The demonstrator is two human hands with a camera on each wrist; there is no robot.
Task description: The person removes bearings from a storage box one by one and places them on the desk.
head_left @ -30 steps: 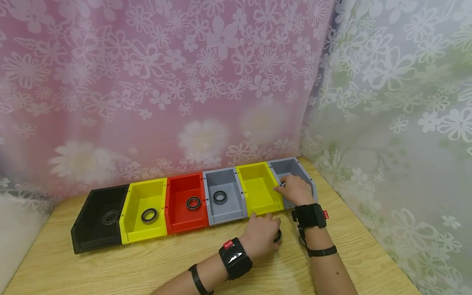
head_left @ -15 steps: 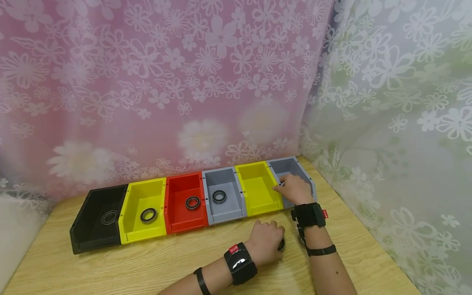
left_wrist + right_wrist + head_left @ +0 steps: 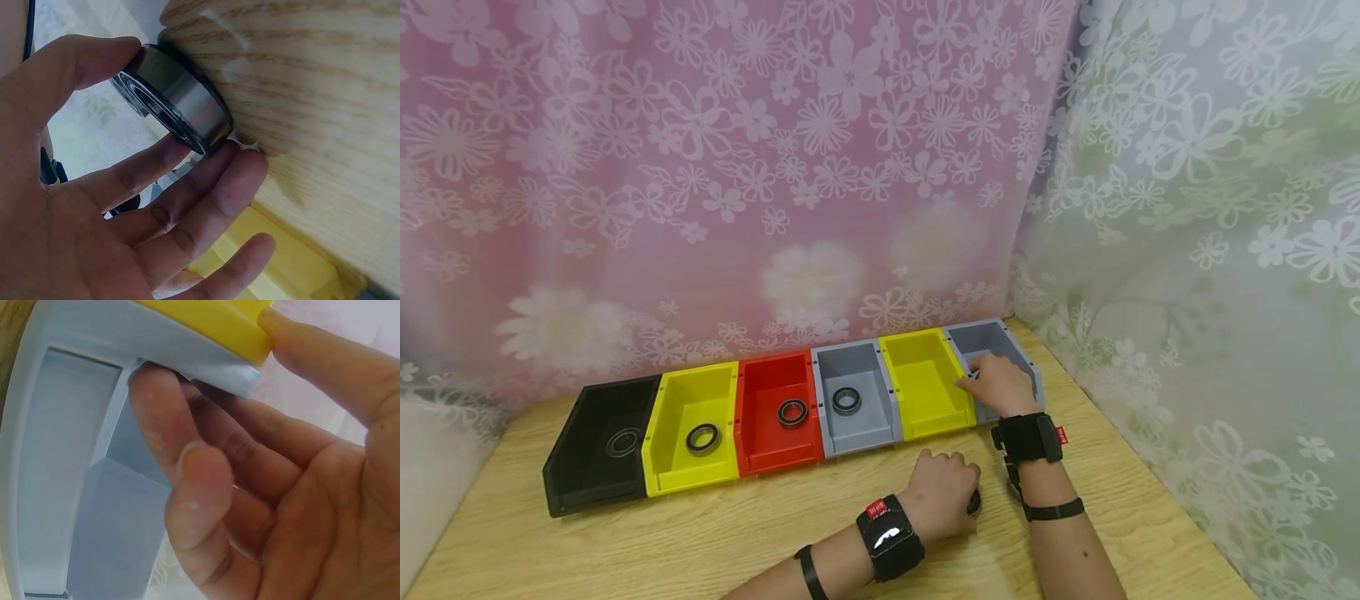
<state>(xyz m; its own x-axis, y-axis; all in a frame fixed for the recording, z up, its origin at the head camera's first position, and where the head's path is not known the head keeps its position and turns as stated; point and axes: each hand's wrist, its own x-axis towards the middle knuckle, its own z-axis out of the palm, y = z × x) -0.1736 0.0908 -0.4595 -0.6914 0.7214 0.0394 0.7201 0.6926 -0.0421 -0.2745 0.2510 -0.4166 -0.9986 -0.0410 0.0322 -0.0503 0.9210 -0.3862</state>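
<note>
The left hand [image 3: 946, 493] sits low on the wooden table [image 3: 700, 542], thumb and fingers curled round a steel bearing [image 3: 172, 100] that stands on edge against the wood at the hand's fingertip side. Just beyond its knuckles lies the front lip of a yellow bin [image 3: 925, 383], which holds nothing. Close on its outer side, the right hand [image 3: 1000, 385] pinches the wall of the end grey bin [image 3: 992, 337] where it meets that yellow one, fingers hooked inside, thumb on the yellow edge. Further off, away from both hands, a grey bin [image 3: 859, 417], a red bin [image 3: 775, 446], a second yellow bin [image 3: 688, 467] and a black bin [image 3: 587, 475] each hold one bearing.
</note>
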